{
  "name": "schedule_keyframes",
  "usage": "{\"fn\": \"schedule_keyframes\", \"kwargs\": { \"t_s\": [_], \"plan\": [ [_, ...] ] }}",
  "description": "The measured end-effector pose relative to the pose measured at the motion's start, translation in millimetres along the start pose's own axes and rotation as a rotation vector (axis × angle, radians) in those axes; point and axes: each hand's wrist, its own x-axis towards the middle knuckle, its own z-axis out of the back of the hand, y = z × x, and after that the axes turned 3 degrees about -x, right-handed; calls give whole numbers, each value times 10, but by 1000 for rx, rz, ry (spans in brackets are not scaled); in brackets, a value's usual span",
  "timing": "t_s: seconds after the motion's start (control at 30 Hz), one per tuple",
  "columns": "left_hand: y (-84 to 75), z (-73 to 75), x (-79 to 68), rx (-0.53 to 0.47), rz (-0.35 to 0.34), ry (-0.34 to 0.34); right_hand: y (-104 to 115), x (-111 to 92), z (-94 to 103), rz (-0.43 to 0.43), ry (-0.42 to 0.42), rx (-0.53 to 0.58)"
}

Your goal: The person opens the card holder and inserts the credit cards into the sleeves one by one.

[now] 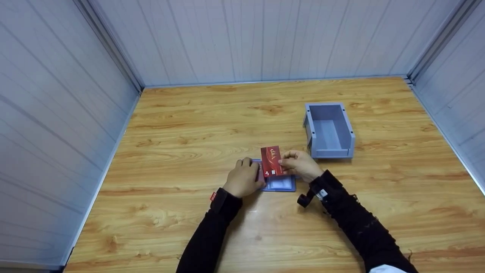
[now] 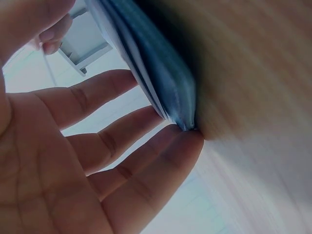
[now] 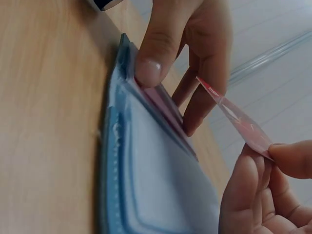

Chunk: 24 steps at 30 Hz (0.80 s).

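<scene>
A blue card holder (image 1: 281,184) with clear plastic pockets lies open on the table. My left hand (image 1: 243,179) grips its left part: in the right wrist view the thumb presses on a pocket with something reddish inside, and in the left wrist view the fingertips meet the edge of the card holder (image 2: 178,87). Between thumb and fingers, my right hand (image 1: 302,165) pinches a red card (image 1: 269,161) marked "VIP". That card is raised above the holder and hides part of it. The right wrist view shows the red card (image 3: 242,123) nearly edge-on, apart from the pockets.
A grey plastic bin (image 1: 331,153) stands behind and to the right of my right hand, its low front facing me. The wood-grain table (image 1: 182,129) is bounded by white panel walls (image 1: 242,41) at the back and both sides.
</scene>
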Motion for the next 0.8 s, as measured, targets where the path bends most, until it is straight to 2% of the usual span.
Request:
{"fn": "schedule_keyframes", "kwargs": {
  "t_s": [0.23, 0.37, 0.43, 0.53, 0.6, 0.67, 0.8],
  "plan": [
    [9, 7, 20, -16, 15, 35, -66, 4, 32, 3, -11, -1],
    [25, 6, 38, -53, 28, 33, -85, 2, 49, 3, -9, 6],
    [26, 13, 50, -82, 43, 16, -92, 0, 54, 5, -7, 8],
    [17, 25, 76, -137, 63, -46, -92, -8, 58, 9, -6, 6],
    [4, 36, 96, -206, 75, -101, -88, -16, 57, 14, 0, -2],
    [-12, 46, 113, -320, 85, -149, -82, -24, 52, 19, 5, -14],
    [-45, 63, 126, -614, 93, -166, -65, -40, 32, 36, 15, -61]
  ]
}}
